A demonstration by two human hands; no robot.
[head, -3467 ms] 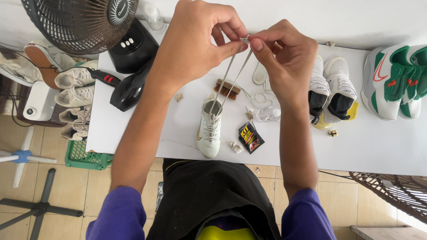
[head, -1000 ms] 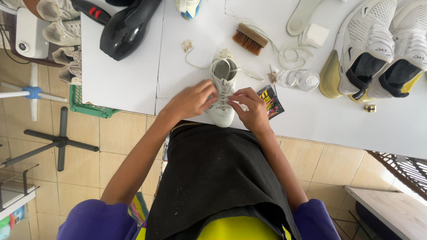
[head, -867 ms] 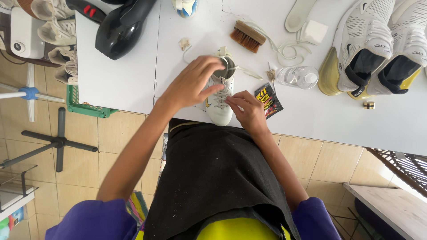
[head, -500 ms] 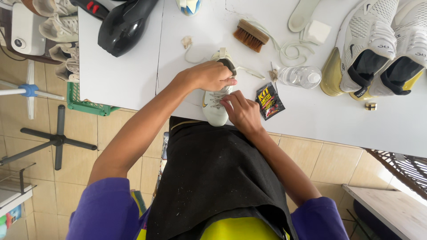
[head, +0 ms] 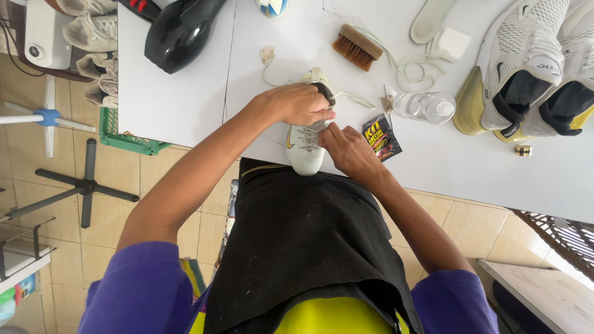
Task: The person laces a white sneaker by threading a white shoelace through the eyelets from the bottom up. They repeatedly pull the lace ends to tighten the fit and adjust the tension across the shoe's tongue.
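A small white sneaker [head: 304, 150] stands at the near edge of the white table [head: 185, 93], toe toward me. My left hand [head: 296, 104] lies over its upper part and grips it near the tongue and collar. My right hand [head: 348, 150] presses against the shoe's right side, fingertips at the grey laces [head: 307, 131]. A loose white lace [head: 270, 65] trails from the shoe toward the left rear.
A wooden brush [head: 357, 46], a plastic bottle [head: 426, 106] lying flat and a dark sachet [head: 382, 136] lie right of the shoe. Larger white sneakers [head: 526, 68] stand at far right, a black hair dryer [head: 179, 29] at rear left. A green crate [head: 124, 137] sits below the table's left edge.
Earlier both hands held the laces up above the shoe. Now the hands are down on the shoe at the table edge, the left hand having slid up over its collar.
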